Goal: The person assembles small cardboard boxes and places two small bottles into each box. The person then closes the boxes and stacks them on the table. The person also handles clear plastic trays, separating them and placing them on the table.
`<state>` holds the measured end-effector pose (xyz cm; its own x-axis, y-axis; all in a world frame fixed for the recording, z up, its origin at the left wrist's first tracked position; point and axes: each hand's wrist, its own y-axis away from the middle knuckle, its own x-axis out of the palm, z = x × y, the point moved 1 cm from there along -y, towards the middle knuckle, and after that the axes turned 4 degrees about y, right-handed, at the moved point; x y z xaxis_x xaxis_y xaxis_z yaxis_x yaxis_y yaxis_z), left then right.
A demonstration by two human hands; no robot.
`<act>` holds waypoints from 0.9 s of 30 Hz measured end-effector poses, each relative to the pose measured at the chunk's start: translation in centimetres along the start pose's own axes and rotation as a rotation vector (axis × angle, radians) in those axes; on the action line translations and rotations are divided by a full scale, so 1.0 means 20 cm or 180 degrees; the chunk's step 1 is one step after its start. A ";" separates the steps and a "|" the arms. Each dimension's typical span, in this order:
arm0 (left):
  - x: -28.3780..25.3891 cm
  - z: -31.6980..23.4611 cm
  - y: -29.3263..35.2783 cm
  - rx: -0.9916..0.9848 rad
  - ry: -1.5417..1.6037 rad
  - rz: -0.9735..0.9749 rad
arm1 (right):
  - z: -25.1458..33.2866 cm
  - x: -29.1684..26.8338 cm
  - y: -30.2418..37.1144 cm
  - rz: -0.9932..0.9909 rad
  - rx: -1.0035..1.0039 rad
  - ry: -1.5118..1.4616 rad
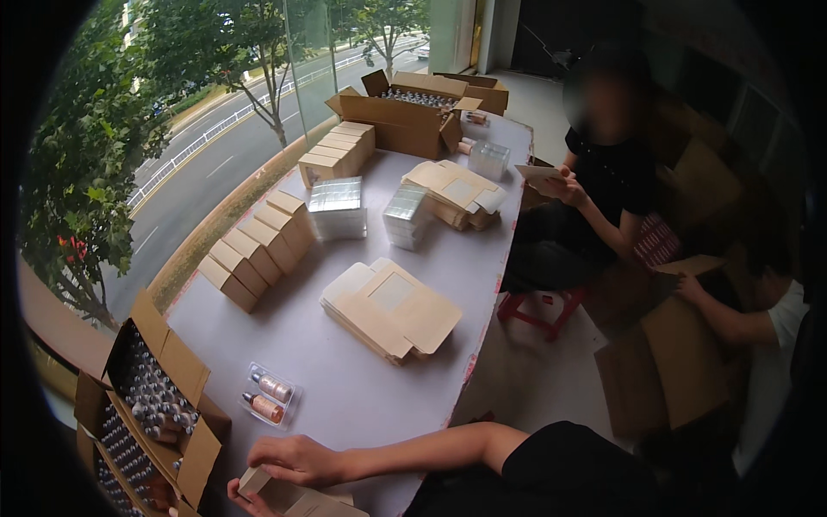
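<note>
At the lower edge, a partly folded brown cardboard box [284,493] is held between my two hands. My right hand [300,459] reaches in from the right, its fingers bent over the top of the box. Only some fingers of my left hand [245,498] show, curled against the box's left side. Just beyond them, a clear plastic tray [288,417] lies on the table, with two orange bottles [263,407] with dark caps in it. Farther off is a stack of flat, unfolded cartons [398,312] with cut-out windows.
Open cartons of capped bottles [148,392] stand at left. Finished boxes [258,248] line the window side, beside stacked clear trays [338,208]. Another bottle carton [396,121] stands at the far end. A co-worker [607,164] holds a carton; another person handles a large box [668,362].
</note>
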<state>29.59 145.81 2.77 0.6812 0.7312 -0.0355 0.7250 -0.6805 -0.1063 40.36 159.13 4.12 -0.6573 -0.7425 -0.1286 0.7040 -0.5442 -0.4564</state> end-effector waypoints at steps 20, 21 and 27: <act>0.00 0.00 0.00 -0.0018 -0.0129 -0.0115 | 0.00 0.01 -0.01 -0.0055 -0.0125 -0.0014; 0.02 -0.03 0.01 -0.0011 -0.0162 -0.0135 | 0.00 0.01 -0.01 -0.0056 -0.0108 -0.0018; -0.01 0.04 0.00 -0.0002 -0.0151 -0.0041 | 0.00 0.01 0.00 -0.0086 -0.0002 0.0044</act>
<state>29.40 145.62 1.90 0.6662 0.7414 -0.0811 0.7338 -0.6710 -0.1065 40.17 158.91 4.15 -0.6798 -0.7221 -0.1283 0.6857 -0.5637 -0.4605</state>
